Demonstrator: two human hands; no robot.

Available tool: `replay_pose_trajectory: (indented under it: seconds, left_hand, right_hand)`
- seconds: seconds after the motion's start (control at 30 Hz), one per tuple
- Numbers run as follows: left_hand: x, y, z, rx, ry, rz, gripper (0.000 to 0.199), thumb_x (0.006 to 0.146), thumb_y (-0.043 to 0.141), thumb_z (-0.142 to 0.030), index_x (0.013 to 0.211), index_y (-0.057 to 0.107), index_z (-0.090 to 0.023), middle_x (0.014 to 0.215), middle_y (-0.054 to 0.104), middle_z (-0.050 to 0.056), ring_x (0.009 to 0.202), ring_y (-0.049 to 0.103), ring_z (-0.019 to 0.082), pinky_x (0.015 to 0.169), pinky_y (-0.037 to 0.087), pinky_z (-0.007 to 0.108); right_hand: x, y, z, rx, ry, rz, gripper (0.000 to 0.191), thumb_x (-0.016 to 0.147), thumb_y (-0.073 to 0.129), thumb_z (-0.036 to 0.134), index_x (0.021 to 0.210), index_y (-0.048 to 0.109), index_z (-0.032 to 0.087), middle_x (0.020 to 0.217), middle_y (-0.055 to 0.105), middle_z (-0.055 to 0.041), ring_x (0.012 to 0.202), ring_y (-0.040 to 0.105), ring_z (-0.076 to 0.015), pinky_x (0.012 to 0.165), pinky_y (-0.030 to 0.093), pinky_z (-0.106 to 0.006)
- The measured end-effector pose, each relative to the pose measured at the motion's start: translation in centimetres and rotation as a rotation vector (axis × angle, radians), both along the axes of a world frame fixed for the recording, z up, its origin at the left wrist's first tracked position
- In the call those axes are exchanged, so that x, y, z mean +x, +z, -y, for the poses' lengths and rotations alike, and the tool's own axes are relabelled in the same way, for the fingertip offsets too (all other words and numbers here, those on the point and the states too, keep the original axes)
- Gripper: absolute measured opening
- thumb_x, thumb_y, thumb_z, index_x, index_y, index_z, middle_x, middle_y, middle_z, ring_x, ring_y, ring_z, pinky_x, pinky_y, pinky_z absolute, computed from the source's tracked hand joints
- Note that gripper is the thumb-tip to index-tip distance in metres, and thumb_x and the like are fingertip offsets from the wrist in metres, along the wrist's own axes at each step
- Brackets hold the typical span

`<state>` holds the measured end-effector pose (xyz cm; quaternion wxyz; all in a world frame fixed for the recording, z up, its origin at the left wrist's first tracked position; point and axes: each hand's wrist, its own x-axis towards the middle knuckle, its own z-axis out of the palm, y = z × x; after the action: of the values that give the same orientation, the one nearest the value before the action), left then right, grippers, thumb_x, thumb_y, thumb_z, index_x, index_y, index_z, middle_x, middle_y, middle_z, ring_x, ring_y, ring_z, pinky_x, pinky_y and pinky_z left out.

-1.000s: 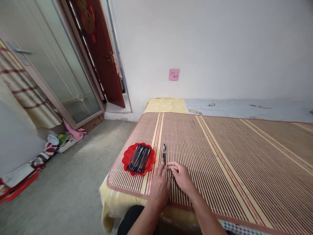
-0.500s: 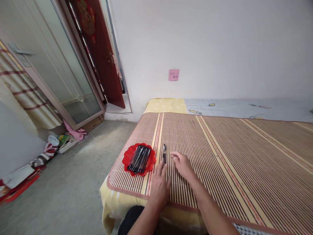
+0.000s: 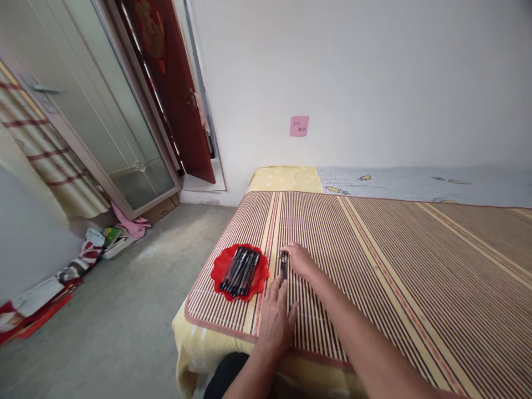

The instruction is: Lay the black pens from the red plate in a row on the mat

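Note:
A black pen (image 3: 283, 270) lies lengthwise on the striped bamboo mat (image 3: 332, 238), between my two hands. My right hand (image 3: 298, 259) is at its far end, fingers curled over the cap and closed on it. Flat on the mat at the near end rests my left hand (image 3: 276, 315), fingers stretched out and the tips by the pen's lower end. To the left stands a red scalloped plate (image 3: 218, 265) with several dark pens (image 3: 241, 271) lying side by side in it.
The mat covers a bed with a yellow sheet (image 3: 216, 339) hanging over its front edge. Behind it is a white wall with a pink note (image 3: 299, 126). At left are a glass-panelled door (image 3: 137, 138), a red door (image 3: 183, 122) and items along the floor (image 3: 89, 249).
My right hand has moved forward and left, from beside the pen onto its far end. My left hand stays almost where it was. The view has shifted slightly.

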<state>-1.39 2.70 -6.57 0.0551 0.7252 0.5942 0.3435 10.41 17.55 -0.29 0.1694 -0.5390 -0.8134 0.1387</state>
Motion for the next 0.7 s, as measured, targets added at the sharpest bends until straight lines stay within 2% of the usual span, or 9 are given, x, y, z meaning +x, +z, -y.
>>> replay_pose_trajectory:
  seconds: [0.23, 0.5, 0.7]
  left_hand:
    - [-0.08, 0.13, 0.07, 0.033, -0.015, 0.017, 0.048, 0.093, 0.057, -0.023, 0.141, 0.053, -0.016, 0.145, 0.056, 0.018, 0.134, 0.051, 0.033, 0.11, 0.045, 0.056]
    - [-0.14, -0.05, 0.04, 0.014, -0.015, 0.031, 0.048, 0.094, 0.056, -0.025, 0.141, 0.052, -0.016, 0.146, 0.055, 0.018, 0.135, 0.051, 0.035, 0.109, 0.045, 0.059]
    - [-0.2, -0.48, -0.02, 0.057, -0.002, 0.055, 0.047, 0.094, 0.056, -0.024, 0.141, 0.052, -0.018, 0.145, 0.056, 0.017, 0.134, 0.052, 0.033, 0.108, 0.046, 0.059]
  right_hand:
    - [0.06, 0.26, 0.26, 0.04, 0.022, 0.053, 0.035, 0.092, 0.05, 0.005, 0.103, 0.077, 0.024, 0.093, 0.069, -0.0062, 0.086, 0.061, -0.0189, 0.071, 0.038, -0.026]
    - [0.38, -0.17, 0.13, 0.059, 0.048, 0.051, 0.038, 0.092, 0.049, 0.005, 0.11, 0.076, 0.024, 0.1, 0.071, -0.0063, 0.096, 0.063, -0.0194, 0.079, 0.04, -0.027]
    - [0.25, -0.15, 0.62, 0.055, 0.036, 0.025, 0.036, 0.093, 0.05, 0.005, 0.107, 0.077, 0.024, 0.097, 0.071, -0.0061, 0.092, 0.064, -0.0198, 0.076, 0.042, -0.026]
